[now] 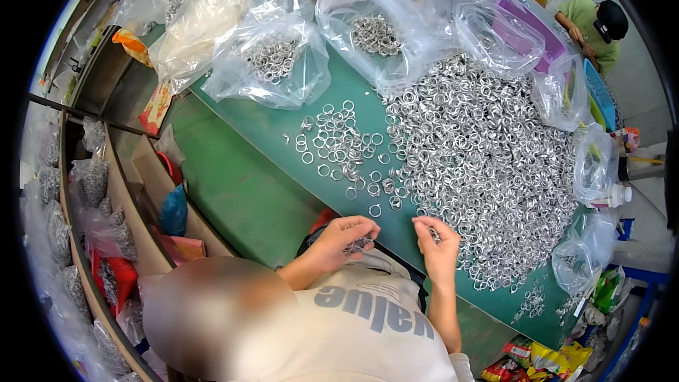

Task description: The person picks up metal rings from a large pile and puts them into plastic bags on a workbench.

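The large heap of silver rings (488, 170) covered much of the green table (276, 145), on the side toward the person's right. To the left of the heap lay a smaller scatter of loose rings (336, 143), most of them flat. Being round, the rings showed no clear long axis; small tabs stuck out from some, pointing in varied directions.

The left hand (343, 237) was left of the heap's near edge, its fingers curled around a small bunch of rings (358, 245). The right hand (440, 244) was just beside the heap's near-left edge, fingers bent in and closed over silver metal (434, 235). How many pieces each hand held, and which way they faced, could not be told.

Beyond the heap, toward the far left, stood 2 clear plastic bags (304, 85) with more rings inside. A purple tray (541, 39) sat past the heap's far-right edge, with a blue tray (600, 95) farther right. A co-worker in a green top (583, 14) was well beyond the heap at the far right.
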Action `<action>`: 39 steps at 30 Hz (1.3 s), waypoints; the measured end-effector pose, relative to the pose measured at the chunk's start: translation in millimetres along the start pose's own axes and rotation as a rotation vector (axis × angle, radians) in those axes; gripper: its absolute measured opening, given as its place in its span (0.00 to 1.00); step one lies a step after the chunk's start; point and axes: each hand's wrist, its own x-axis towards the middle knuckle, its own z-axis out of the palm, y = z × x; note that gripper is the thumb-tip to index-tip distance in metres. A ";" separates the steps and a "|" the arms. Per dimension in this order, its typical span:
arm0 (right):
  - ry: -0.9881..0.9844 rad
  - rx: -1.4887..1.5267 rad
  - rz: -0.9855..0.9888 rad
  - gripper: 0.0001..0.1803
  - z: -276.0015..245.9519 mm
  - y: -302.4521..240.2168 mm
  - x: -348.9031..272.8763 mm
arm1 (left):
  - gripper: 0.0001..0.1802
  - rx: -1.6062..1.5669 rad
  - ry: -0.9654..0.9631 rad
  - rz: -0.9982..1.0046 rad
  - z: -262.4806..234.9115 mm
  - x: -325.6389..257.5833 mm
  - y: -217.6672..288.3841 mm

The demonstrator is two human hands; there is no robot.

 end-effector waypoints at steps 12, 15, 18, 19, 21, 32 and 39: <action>0.089 -1.014 -0.434 0.06 45.6 -7.6 50.8 | 0.06 1.118 0.424 0.733 -18.6 11.5 27.9; 0.161 -1.028 -0.340 0.06 39.3 -17.9 44.8 | 0.07 1.275 0.494 0.754 -28.1 15.0 35.8; 0.103 -0.974 -0.452 0.07 50.1 -22.8 46.2 | 0.06 1.358 0.501 0.779 -27.0 20.5 38.4; 0.020 -1.006 -0.458 0.06 58.4 -30.9 48.0 | 0.06 1.387 0.498 0.784 -25.9 21.8 38.3; -0.044 -1.107 -0.506 0.07 66.2 -18.4 58.2 | 0.06 1.443 0.495 0.795 -23.9 23.9 37.3; -0.100 0.360 0.292 0.03 40.2 -27.7 61.3 | 0.08 1.307 0.406 0.743 -22.3 26.7 46.3; 0.029 -0.434 -0.383 0.02 58.9 -17.7 76.4 | 0.08 1.376 0.430 0.733 -23.2 27.0 46.4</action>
